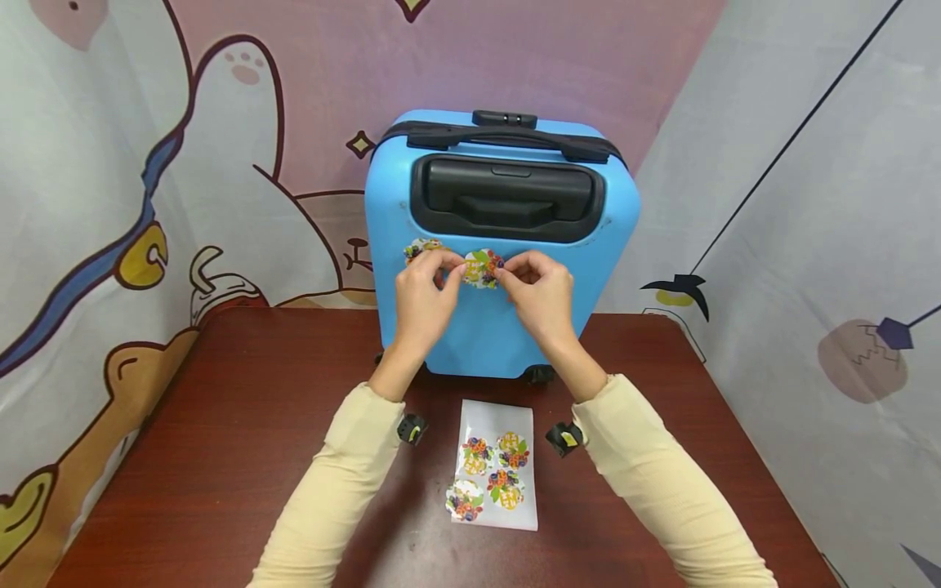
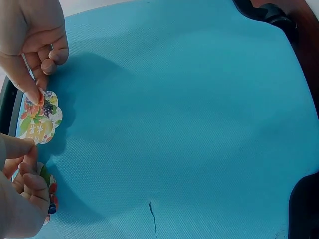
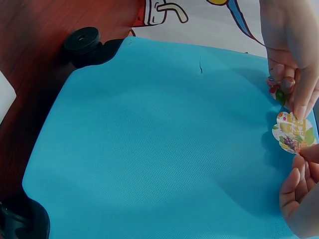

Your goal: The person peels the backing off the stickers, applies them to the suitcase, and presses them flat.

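L grip (image 1: 426, 298) & R grip (image 1: 542, 298) pinch opp. edges of a sticker (image 1: 481, 271) at the blue case (image 1: 488, 339); uneven pull could poss. crease it or set it crooked.

Behind the reddish-brown table (image 1: 220, 457) hangs a pink cartoon backdrop (image 1: 551, 57), possibly cloth; right of the table, a pale wall (image 1: 794, 196).

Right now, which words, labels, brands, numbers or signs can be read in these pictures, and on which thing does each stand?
"水果": on the held sticker, in the right wrist view; other characters there are partly covered.
Stickers on the white sheet: print too small to read.
Partly hidden sticker on the blue suitcase: no words readable.
Black lock: any numbers too small.
No brand is readable.
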A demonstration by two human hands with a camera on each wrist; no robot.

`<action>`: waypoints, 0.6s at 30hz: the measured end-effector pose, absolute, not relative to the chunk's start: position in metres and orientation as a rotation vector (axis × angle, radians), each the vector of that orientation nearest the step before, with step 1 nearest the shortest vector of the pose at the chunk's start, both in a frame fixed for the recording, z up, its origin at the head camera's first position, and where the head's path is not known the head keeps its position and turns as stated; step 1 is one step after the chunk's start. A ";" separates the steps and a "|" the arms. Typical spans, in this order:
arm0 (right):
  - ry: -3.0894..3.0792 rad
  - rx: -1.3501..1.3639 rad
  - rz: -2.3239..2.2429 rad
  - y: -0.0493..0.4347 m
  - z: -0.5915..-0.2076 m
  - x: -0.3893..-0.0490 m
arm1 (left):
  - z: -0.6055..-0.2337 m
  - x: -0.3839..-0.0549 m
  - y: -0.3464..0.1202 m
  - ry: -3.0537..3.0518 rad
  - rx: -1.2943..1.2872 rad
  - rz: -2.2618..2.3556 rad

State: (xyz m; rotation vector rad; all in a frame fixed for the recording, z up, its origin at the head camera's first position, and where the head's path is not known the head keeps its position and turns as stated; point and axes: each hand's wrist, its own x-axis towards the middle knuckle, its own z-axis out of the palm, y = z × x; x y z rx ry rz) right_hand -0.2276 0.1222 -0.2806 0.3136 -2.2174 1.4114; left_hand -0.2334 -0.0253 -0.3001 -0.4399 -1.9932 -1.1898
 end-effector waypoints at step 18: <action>-2.135 0.324 1.316 0.117 -0.282 -0.228 | -0.300 -0.235 -0.021 -1.984 -0.362 -1.140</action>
